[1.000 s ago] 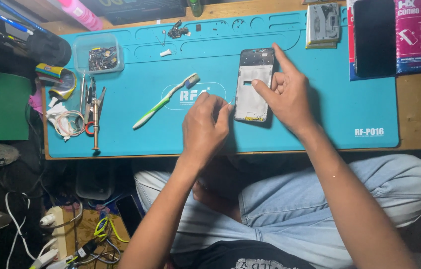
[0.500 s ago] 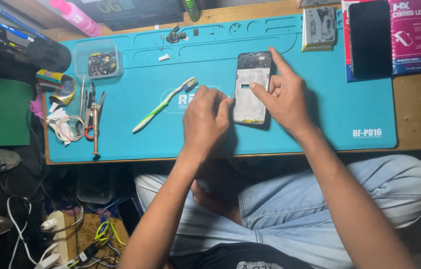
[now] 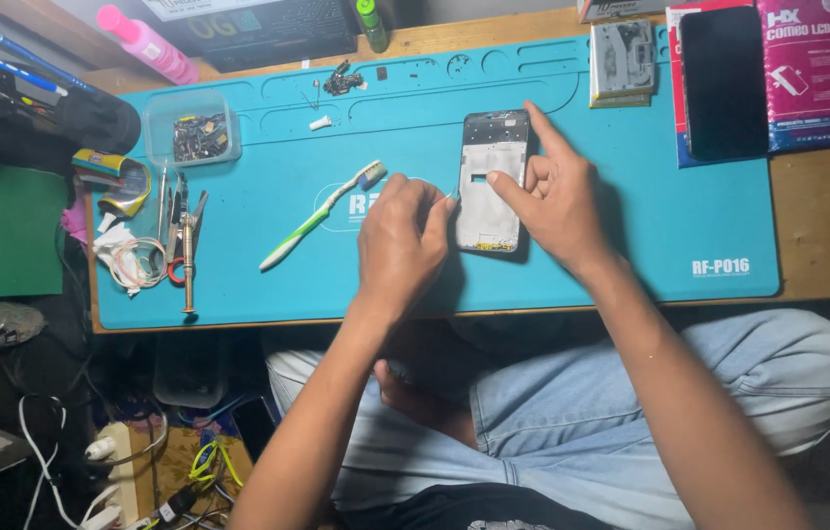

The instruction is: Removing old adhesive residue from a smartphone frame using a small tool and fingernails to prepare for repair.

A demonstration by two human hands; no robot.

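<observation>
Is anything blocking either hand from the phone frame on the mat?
Nothing visible. The right hand already rests its fingers on the phone frame, and the left hand touches its left edge. The toothbrush lies clear, further left.

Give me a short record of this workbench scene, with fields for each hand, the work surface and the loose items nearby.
left hand: fingertips at the left edge of the phone frame
right hand: fingers pressing on the phone frame
surface: blue work mat on a wooden table
nearby: green and white toothbrush, clear box of small parts, black phone at upper right
</observation>
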